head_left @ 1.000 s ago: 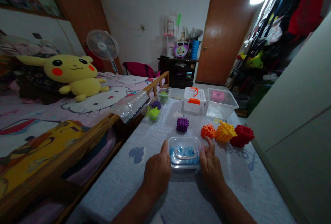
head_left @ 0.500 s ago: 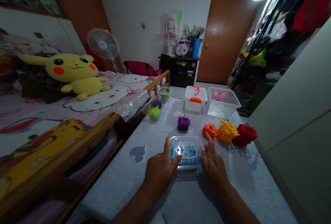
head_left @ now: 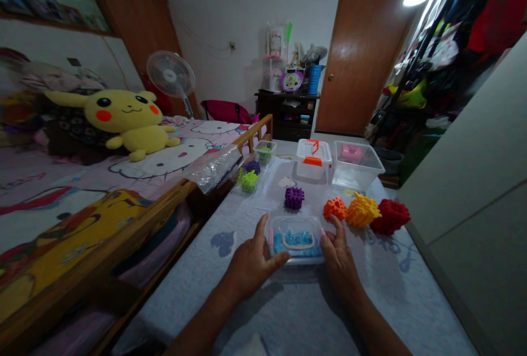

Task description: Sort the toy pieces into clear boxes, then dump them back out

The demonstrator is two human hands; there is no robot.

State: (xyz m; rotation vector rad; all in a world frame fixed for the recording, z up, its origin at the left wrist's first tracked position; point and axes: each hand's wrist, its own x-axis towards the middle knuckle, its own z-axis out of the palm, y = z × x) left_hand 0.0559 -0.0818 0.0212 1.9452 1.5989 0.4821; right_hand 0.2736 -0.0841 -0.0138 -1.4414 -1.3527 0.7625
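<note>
A small clear lidded box point(head_left: 295, 238) with blue pieces inside and a pale handle on its lid sits on the table in front of me. My left hand point(head_left: 251, 261) touches its left side, thumb pressed against the near edge, fingers apart. My right hand point(head_left: 338, 256) rests against its right side with fingers lying along it. Just beyond the box lie a purple block cluster point(head_left: 294, 197), an orange one point(head_left: 335, 208), a yellow one point(head_left: 361, 209) and a red one point(head_left: 390, 216).
Farther back stand a white box with an orange latch point(head_left: 313, 159), a clear tub holding something pink point(head_left: 356, 164), a small tub of green pieces point(head_left: 264, 152) and green and purple clusters point(head_left: 248, 176). A bed with a yellow plush point(head_left: 127, 120) runs along the left; a pale panel point(head_left: 473, 180) flanks the right.
My left thumb has shifted from the box's side to its near edge, and the view has tilted slightly. The box stays where it was on the table.
</note>
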